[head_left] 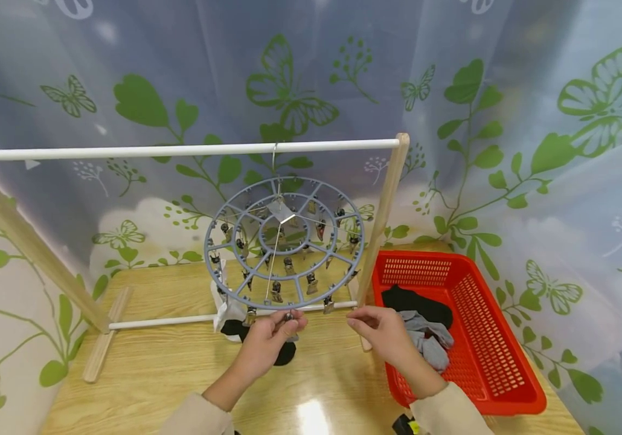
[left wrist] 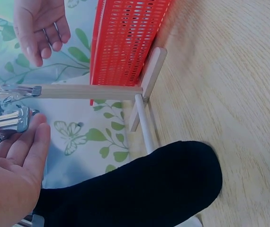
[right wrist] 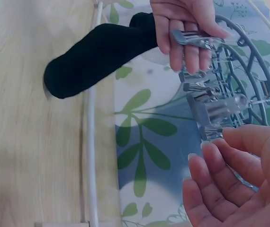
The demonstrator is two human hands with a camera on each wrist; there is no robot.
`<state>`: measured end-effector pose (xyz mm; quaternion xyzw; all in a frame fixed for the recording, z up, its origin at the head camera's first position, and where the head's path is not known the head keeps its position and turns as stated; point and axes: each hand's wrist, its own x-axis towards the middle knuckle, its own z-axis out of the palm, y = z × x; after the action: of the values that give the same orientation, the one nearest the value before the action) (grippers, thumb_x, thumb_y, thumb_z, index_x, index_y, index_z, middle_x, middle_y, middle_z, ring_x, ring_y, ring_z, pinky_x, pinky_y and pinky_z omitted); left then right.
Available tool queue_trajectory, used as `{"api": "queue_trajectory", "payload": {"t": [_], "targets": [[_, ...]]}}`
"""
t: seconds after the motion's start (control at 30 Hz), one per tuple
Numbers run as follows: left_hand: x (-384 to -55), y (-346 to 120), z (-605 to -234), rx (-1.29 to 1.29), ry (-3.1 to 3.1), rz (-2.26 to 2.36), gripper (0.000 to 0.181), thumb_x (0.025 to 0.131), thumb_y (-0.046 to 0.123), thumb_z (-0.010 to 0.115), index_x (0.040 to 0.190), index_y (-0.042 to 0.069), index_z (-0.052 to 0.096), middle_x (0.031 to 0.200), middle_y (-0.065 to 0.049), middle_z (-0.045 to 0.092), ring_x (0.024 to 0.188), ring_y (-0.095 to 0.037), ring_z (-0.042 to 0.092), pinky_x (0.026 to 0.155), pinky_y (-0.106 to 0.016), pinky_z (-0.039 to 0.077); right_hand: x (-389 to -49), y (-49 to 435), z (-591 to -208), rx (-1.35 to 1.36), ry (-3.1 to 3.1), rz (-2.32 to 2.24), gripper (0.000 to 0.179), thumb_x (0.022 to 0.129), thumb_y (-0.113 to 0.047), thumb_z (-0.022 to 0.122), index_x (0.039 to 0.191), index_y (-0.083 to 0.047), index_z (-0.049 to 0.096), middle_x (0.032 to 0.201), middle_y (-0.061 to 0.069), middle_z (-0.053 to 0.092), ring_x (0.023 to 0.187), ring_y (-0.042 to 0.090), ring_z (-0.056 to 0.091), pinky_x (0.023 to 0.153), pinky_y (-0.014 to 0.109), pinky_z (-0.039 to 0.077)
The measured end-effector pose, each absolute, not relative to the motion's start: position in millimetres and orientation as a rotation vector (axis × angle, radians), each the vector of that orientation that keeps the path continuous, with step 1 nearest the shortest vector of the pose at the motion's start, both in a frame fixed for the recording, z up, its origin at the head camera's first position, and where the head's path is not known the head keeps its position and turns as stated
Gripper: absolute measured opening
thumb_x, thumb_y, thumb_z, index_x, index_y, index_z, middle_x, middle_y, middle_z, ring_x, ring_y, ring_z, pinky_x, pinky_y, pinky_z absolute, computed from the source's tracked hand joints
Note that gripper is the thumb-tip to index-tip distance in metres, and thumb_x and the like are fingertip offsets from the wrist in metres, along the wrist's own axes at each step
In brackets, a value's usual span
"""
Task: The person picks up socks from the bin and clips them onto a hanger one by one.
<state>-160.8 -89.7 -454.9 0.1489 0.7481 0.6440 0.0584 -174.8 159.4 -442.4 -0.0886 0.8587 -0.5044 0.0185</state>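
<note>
In the head view a round grey clip hanger [head_left: 206,246] hangs tilted below a white rod, with metal clips all round it. At its front edge my left hand [head_left: 263,344] pinches a metal clip [left wrist: 12,121] between thumb and fingers. A black sock [right wrist: 92,59] hangs beside that hand, its upper end hidden behind the hand in the right wrist view. To the right, my right hand [head_left: 389,338] is held in the air with loosely bent fingers and nothing in them. It is nearest to the hanger's front right clips and the red basket.
The red basket [head_left: 506,338] on the right contains a black cloth [head_left: 420,305] and grey cloth [head_left: 433,350]. A white cloth [head_left: 228,309] hangs at the hanger's left. The white rod [head_left: 180,151] rests on wooden posts [head_left: 387,211]. A black and yellow object [head_left: 406,425] lies near the front edge.
</note>
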Motion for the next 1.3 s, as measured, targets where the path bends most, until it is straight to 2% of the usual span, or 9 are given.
{"api": "queue_trajectory", "payload": {"t": [0.33,0.63,0.8,1.3], "targets": [[-159,-91,-453,0.444,2.249,1.941,0.037,0.102,0.022,0.051,0.123,-0.008,0.057,0.119,-0.025,0.064,0.113,-0.034,0.062,0.093,-0.028,0.051,-179,183,-429,-0.141,2.839,-1.418,0.010,0.091,-0.013,0.069,0.099,-0.009,0.075,0.089,0.004,0.072,0.075,0.014,0.061,0.059,0.025,0.049],[-160,-91,-454,0.445,2.279,1.900,0.038,0.103,0.026,0.051,0.123,-0.005,0.059,0.117,-0.021,0.066,0.111,-0.031,0.063,0.092,-0.027,0.052,-188,199,-419,-0.125,2.904,-1.345,0.013,0.093,-0.015,0.067,0.101,-0.007,0.074,0.090,0.005,0.072,0.076,0.015,0.063,0.063,0.026,0.050],[-160,-92,-455,0.444,2.295,1.899,0.039,0.102,0.027,0.051,0.123,-0.004,0.059,0.117,-0.024,0.065,0.110,-0.030,0.064,0.091,-0.027,0.052,-193,208,-419,-0.072,2.899,-1.338,0.015,0.094,-0.016,0.066,0.103,-0.006,0.073,0.094,0.010,0.073,0.080,0.018,0.065,0.064,0.027,0.051],[-157,-95,-455,0.427,2.287,1.896,0.041,0.102,0.026,0.052,0.126,-0.006,0.057,0.117,-0.022,0.066,0.111,-0.031,0.063,0.093,-0.028,0.051,-209,221,-435,0.012,2.929,-1.246,0.017,0.093,-0.017,0.067,0.103,-0.005,0.073,0.097,0.011,0.072,0.088,0.026,0.066,0.068,0.036,0.054]]}}
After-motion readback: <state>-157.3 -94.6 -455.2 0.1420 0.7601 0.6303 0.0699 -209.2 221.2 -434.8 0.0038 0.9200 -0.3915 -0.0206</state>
